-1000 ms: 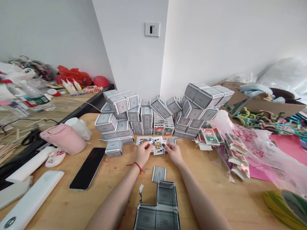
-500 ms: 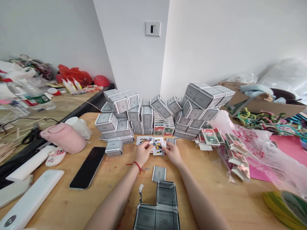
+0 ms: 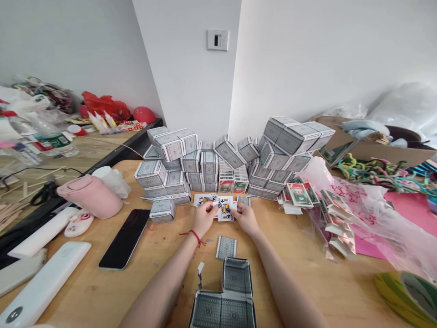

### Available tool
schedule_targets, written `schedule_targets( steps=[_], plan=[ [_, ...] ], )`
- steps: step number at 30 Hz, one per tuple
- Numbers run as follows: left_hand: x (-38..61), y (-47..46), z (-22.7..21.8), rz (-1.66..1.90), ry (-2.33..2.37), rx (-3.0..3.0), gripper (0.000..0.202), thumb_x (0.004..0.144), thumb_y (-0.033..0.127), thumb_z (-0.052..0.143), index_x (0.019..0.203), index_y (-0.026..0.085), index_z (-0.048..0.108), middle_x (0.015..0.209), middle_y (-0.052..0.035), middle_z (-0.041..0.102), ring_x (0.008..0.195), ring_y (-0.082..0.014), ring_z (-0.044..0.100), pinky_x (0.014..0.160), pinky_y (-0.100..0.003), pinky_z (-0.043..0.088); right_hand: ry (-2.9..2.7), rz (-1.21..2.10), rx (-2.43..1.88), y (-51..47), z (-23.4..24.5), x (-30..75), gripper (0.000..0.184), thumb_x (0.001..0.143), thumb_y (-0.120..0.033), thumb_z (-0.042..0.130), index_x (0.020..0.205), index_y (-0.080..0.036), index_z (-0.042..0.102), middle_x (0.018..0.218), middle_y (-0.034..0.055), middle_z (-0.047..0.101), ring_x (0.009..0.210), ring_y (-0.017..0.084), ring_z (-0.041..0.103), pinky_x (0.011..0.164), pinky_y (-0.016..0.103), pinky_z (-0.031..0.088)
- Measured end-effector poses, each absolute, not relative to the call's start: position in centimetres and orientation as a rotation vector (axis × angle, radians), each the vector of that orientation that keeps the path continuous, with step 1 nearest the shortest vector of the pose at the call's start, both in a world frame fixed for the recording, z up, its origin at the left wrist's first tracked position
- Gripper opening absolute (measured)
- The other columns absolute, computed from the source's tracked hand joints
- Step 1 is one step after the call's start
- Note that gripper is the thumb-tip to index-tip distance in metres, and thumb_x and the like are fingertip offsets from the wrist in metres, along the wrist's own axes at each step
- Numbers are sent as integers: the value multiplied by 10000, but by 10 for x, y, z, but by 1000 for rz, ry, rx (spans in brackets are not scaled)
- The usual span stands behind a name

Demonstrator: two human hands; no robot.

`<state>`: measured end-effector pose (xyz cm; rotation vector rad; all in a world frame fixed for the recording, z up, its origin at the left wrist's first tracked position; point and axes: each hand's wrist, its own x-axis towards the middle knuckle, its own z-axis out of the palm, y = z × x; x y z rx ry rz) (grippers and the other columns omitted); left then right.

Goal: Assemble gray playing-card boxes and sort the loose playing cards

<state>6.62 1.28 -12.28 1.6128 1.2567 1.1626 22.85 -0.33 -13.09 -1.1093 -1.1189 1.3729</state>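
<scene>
Playing cards [image 3: 225, 208] pinched between left hand [image 3: 204, 219] and right hand [image 3: 246, 218]; finished card cubes [image 3: 177, 169] stacked beyond, one unfinished box [image 3: 223, 306] between forearms.

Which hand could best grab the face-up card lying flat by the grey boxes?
Likely left: left hand sits beside that flat face-up playing card; right hand lies beyond the held picture card.

Home craft room: cluttered table [image 3: 102, 291], stacked card boxes [image 3: 205, 164].
</scene>
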Motion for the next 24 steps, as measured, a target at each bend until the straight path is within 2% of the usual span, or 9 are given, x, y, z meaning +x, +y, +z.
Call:
schedule_targets(
  steps=[6,11,16,24],
  plan=[
    [66,12,-122,1152,1254,1593,262,700,386,525,675,134,592,556,18,513,523,-86,425,492,-188,323,-1123,1360,-1110,-3,-131,228,400,581,-415,663,882,-166,578,836,67,685,773,244,640,698,349,509],
    [66,11,-120,1164,1230,1575,238,698,362,532,670,133,591,562,18,515,525,-83,427,488,-184,324,-1108,1366,-1094,-4,-131,228,327,579,-386,673,817,-181,580,790,53,686,741,240,643,677,349,510],
    [67,10,-115,1163,1214,1521,234,685,364,548,661,136,591,550,22,508,517,-84,429,479,-186,331,-1120,1350,-1124,-4,-130,228,364,571,-410,674,832,-176,578,804,61,685,748,244,640,680,351,508],
    [53,15,-111,998,981,1374,241,712,345,517,766,157,658,658,-27,617,609,-136,530,593,-262,429,-1083,1340,-1083,-6,-127,232,358,608,-371,665,880,-156,574,786,58,683,718,218,639,639,318,496]
  ],
)
